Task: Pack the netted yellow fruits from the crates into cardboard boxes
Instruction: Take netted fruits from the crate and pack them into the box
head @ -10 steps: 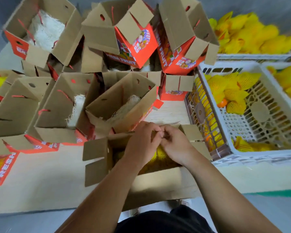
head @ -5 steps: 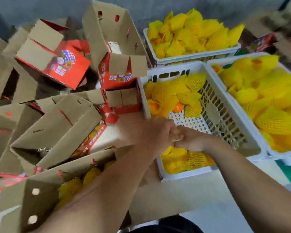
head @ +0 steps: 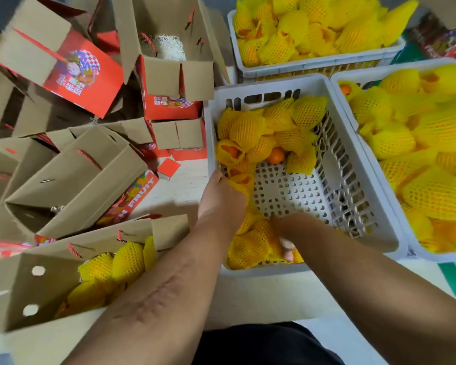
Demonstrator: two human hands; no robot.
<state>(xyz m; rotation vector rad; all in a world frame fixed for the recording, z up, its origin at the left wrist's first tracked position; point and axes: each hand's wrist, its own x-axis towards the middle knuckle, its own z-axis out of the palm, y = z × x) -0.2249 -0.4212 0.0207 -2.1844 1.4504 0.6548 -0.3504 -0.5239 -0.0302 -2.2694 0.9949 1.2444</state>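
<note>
Both hands down in a perforated white plastic crate point(head: 295, 88) at centre: left hand point(head: 223, 196) gripping a yellow foam-mesh-netted fruit point(head: 241, 184) by the crate's nine-o'clock wall, right hand point(head: 284, 233) curled among netted fruits at six o'clock, grip too blurred to tell. More netted fruits heaped in like crates at twelve point(head: 319, 61) and three o'clock point(head: 366, 75), and packed in an open brown corrugated cardboard box point(head: 24, 291) at eight o'clock. Red-printed cartons, one lettered "H FRUIT" point(head: 132, 198), strewn from nine to eleven across a pale wooden desk point(head: 184, 180).
</note>
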